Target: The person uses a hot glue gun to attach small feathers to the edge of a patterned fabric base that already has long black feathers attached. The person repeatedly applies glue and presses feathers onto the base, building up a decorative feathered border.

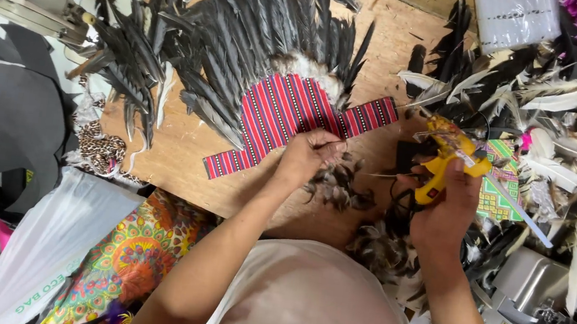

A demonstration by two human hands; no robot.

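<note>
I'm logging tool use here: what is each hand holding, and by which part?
The right hand grips a yellow glue gun by its handle. The left hand pinches the lower edge of the red striped fabric.

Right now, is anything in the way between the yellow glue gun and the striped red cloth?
Nothing visible blocks it. The glue gun in the right hand sits just beside the striped cloth, with only bare wooden table between. The left hand rests on the cloth's lower edge.

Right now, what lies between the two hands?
Head view: small dark fluffy feathers on bare wooden table, between left hand and right hand holding yellow glue gun.
</note>
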